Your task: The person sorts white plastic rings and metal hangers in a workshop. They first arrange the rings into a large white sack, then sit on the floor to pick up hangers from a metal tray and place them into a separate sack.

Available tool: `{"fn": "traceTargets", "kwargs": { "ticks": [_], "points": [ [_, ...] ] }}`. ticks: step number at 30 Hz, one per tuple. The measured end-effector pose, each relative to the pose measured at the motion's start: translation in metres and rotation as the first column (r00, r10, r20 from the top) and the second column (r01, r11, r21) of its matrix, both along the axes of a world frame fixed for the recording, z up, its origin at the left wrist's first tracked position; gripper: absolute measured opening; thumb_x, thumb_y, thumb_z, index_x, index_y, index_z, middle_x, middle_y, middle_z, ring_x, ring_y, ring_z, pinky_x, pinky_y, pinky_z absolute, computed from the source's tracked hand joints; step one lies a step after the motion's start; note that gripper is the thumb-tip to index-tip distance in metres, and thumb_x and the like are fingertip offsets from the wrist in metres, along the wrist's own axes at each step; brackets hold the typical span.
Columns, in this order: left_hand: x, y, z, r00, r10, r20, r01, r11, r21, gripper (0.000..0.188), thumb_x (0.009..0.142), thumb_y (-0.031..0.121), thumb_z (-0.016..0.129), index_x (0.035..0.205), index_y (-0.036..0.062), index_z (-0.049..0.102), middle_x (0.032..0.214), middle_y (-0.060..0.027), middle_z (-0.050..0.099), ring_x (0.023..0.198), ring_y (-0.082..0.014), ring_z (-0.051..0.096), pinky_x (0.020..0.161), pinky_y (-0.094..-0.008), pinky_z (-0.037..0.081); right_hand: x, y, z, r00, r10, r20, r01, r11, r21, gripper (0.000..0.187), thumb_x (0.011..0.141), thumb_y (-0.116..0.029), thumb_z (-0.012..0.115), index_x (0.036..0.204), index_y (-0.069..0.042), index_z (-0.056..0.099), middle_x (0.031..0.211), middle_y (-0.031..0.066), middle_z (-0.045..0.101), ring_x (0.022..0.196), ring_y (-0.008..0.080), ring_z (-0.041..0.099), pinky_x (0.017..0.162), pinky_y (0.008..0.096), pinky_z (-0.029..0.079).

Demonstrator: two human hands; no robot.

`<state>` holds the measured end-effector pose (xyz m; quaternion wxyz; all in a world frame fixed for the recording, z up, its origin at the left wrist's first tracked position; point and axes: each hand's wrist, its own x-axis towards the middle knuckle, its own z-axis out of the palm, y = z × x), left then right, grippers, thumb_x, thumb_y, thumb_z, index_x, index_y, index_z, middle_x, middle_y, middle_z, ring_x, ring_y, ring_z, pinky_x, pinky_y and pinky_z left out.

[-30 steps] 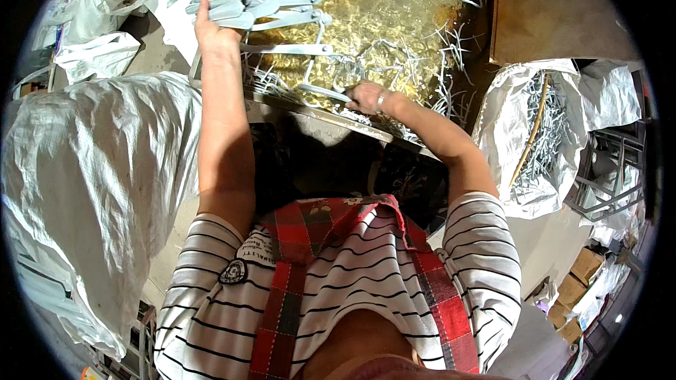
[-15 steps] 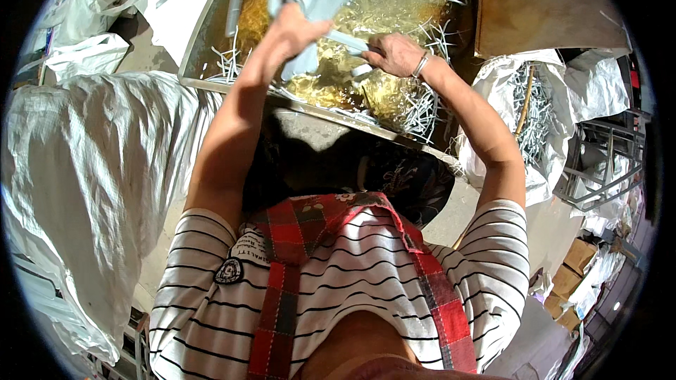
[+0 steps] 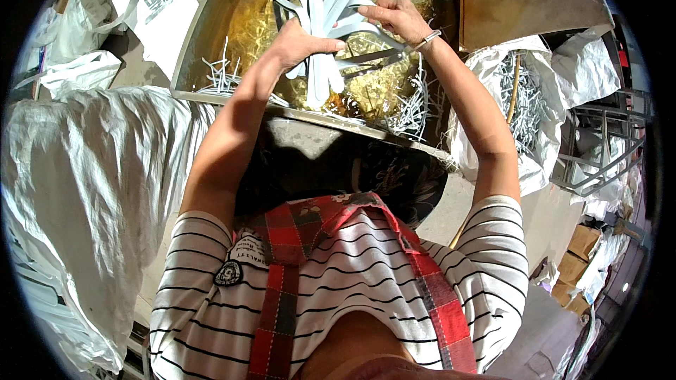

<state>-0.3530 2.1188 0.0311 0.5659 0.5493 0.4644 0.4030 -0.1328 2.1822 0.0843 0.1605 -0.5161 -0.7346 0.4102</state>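
Observation:
My left hand (image 3: 299,43) is closed round a bundle of flat, pale grey plastic-looking strips (image 3: 318,70), whose looped upper parts fan out above the hand and whose ends hang below it. On the bundle's right side, my right hand (image 3: 400,20) pinches some of the strips between thumb and fingers. Beneath the right hand, dark narrow lengths extend from the bundle; whether these are shaded strips cannot be made out. Both hands are over a wide metal tub (image 3: 184,63) of yellowish, rippling water (image 3: 243,17).
Thin white offcuts (image 3: 412,116) lie along the tub's near edge. A brown board (image 3: 531,0) stands at the far right, above an open white sack (image 3: 486,84) of shredded strips with a stick in it. A white sheet (image 3: 91,183) covers something at left. Cardboard boxes (image 3: 574,267) sit lower right.
The bundle has come down and turned more upright in my left hand. My right hand has moved up from a strip's lower end to the bundle's upper right side.

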Motion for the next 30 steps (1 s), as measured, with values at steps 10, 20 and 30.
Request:
{"fn": "traceTargets", "kwargs": {
  "ticks": [10,20,30],
  "points": [
    [-0.02,0.001,0.008,0.957,0.206,-0.204,-0.192,0.978,0.085,0.038,0.065,0.024,0.076,0.093,0.001,0.065,0.085,-0.0089,0.066,0.074,-0.0156,0.063,0.071,-0.0286,0.05,-0.014,0.013,0.006,0.952,0.042,-0.303,-0.074,0.992,-0.097,0.036,0.087,-0.037,0.054,0.081,-0.004,0.066,0.07,0.001,0.06,0.064,0.009,0.054,0.06,0.0238,0.044],
    [-0.059,-0.01,0.038,0.856,0.103,0.507,-0.194,0.973,0.129,0.025,0.069,0.007,0.067,0.091,-0.0014,0.058,0.073,-0.0068,0.061,0.061,-0.0139,0.06,0.06,-0.0272,0.051,0.019,0.011,-0.129,0.989,0.108,-0.096,-0.145,0.785,-0.603,0.04,0.085,-0.038,0.054,0.109,-0.006,0.055,0.085,0.006,0.059,0.076,0.0197,0.056,0.069,0.0363,0.05],
    [-0.081,0.002,0.017,0.767,0.063,0.639,-0.185,0.975,0.127,0.019,0.073,0.01,0.064,0.087,-0.0007,0.057,0.067,-0.0074,0.058,0.057,-0.0158,0.058,0.062,-0.0307,0.053,-0.004,-0.077,-0.155,0.734,-0.068,-0.676,-0.679,-0.039,-0.733,0.058,0.089,-0.02,0.054,0.137,-0.012,0.024,0.108,0.0171,0.058,0.091,0.0336,0.062,0.072,0.0472,0.054]
  ]
}}
